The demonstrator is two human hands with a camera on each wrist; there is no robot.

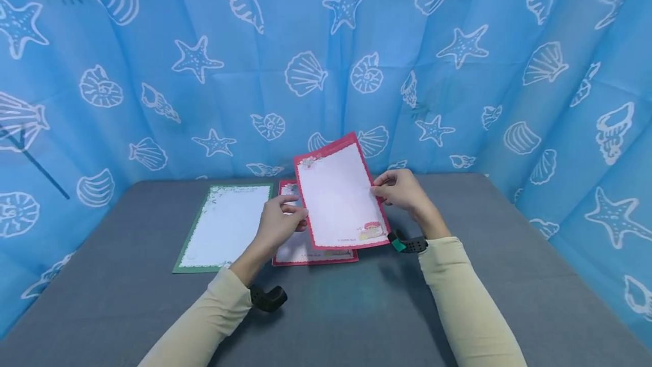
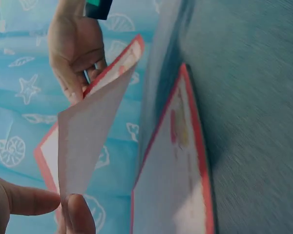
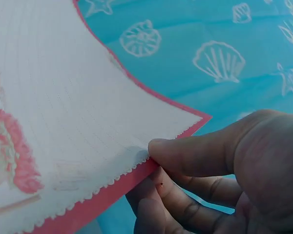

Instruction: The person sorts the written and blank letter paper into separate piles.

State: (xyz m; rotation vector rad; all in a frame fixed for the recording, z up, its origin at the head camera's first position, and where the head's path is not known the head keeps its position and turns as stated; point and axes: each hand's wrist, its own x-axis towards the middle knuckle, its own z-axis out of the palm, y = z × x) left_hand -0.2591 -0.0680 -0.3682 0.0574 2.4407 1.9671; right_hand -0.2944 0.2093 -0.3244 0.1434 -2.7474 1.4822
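A raised sheet [image 1: 338, 197] with a red border hangs tilted between the two grips, its white printed face toward the head camera. The right hand [image 1: 404, 191] pinches its right edge, thumb on the white face and fingers behind, with no gap beyond the paper's thickness. The left hand [image 1: 279, 222] pinches the opposite edge just as closely between thumb and finger. The left wrist view shows a pale face and a red-edged face beyond that pinch; whether they are one bent sheet or two, I cannot tell.

Below and between the grips lies a second red-bordered sheet [image 1: 292, 254], flat on the grey tabletop [image 1: 326, 310]. The raised sheet and the left fingers cover much of it, leaving its lower strip and part of its left side in sight. Left of the left grip, just beside that lower sheet, lies a green-bordered sheet [image 1: 224, 225]; the left hand and wrist cross its lower right edge. A black band is on the left wrist [image 1: 269, 298], another on the right [image 1: 407, 243]. Beyond both grips hangs a blue curtain [image 1: 305, 33] with white shells and starfish.
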